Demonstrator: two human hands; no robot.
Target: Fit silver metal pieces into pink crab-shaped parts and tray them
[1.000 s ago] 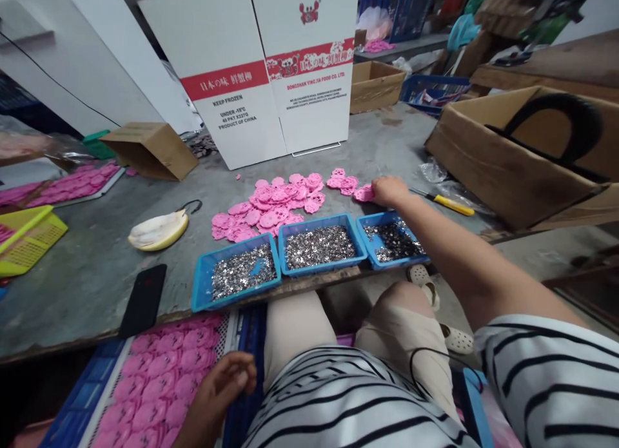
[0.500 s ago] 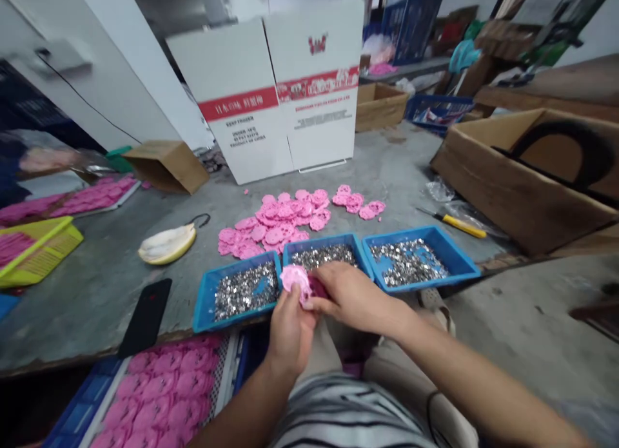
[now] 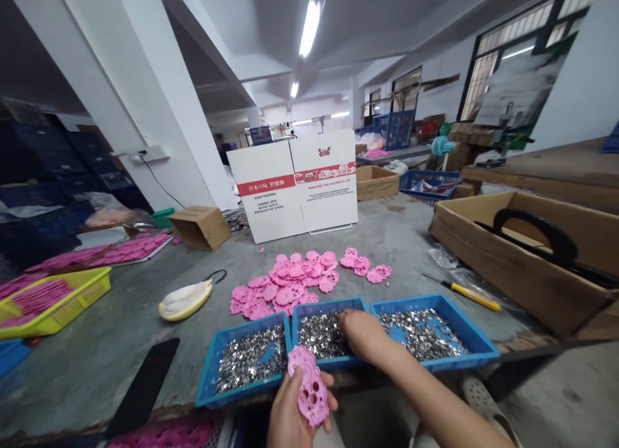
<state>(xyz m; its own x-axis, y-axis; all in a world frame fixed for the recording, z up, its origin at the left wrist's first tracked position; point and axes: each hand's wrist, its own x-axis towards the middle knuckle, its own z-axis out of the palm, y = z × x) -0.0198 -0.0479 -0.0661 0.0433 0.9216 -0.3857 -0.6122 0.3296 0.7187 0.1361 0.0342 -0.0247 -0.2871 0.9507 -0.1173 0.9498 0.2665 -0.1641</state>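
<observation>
A: Where do we have the pink piece [image 3: 313,399]?

B: In our left hand [image 3: 293,412], just in front of the middle blue tray [image 3: 333,304]. Our thumb presses along its left side and the fingers close behind it, with the two larger holes facing us. That grip looks sound: firm enough to steady it, and we'd avoid squeezing the thin openwork.

A: And our right hand [image 3: 363,337]?

B: Its fingers are curled down into the metal bits [image 3: 316,335] in that tray. We'd do well to work lightly with the fingertips and stir little, so nothing spills over the rim.

A: Are we pinching a bit there?

B: We can't tell; the hand itself hides the fingertips. Nor can we say whether the pink piece is one long shape or two overlapping, and its underside is out of sight.

A: Farther out?

B: The left tray [image 3: 206,378] and right tray [image 3: 486,346] flank the middle one, their contents too fine for us to make out singly. Beyond lies a pink heap [image 3: 290,283], too overlapped to count. At lower left, the table edge and the bottom of our view cut off more pink pieces [image 3: 167,435].
</observation>
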